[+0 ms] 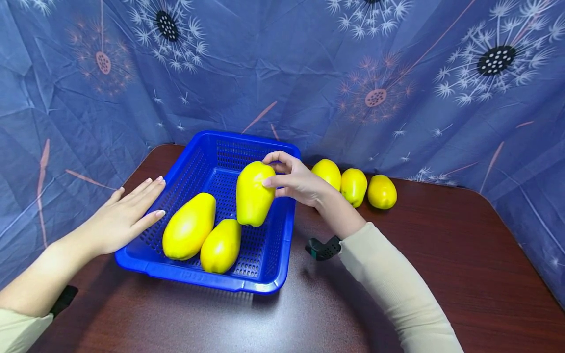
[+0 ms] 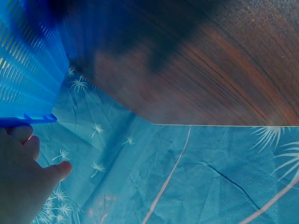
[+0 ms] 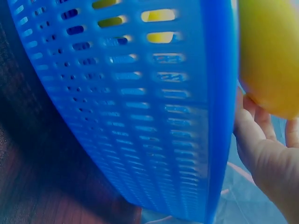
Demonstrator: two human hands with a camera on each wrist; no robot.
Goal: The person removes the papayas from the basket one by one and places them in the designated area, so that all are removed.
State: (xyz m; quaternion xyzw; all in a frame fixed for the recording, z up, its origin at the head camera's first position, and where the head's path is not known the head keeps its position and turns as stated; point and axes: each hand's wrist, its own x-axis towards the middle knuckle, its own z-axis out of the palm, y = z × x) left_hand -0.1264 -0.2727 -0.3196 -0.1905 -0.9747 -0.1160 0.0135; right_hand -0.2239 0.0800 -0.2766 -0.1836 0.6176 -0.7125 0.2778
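Note:
My right hand [image 1: 293, 179] grips a yellow papaya [image 1: 255, 193] by its upper end, thumb on the near side, over the right part of a blue plastic basket [image 1: 203, 280]. In the right wrist view, the held papaya [image 3: 271, 56] shows past the basket rim, with curled fingers [image 3: 252, 135] against it. Two more papayas lie inside the basket, a larger papaya [image 1: 190, 226] at left and a smaller papaya [image 1: 221, 246] beside it. With fingers straight, my left hand [image 1: 125, 215] lies at the basket's left rim; in the left wrist view its fingertips are right at that rim [image 2: 28, 121].
Several yellow fruits stand in a row right of the basket, at the table's back: one fruit [image 1: 326, 174] partly behind my right wrist, a middle fruit [image 1: 354, 187] and an outer fruit [image 1: 382, 191]. A blue dandelion-print curtain [image 1: 291, 73] hangs behind the dark wooden table [image 1: 441, 255].

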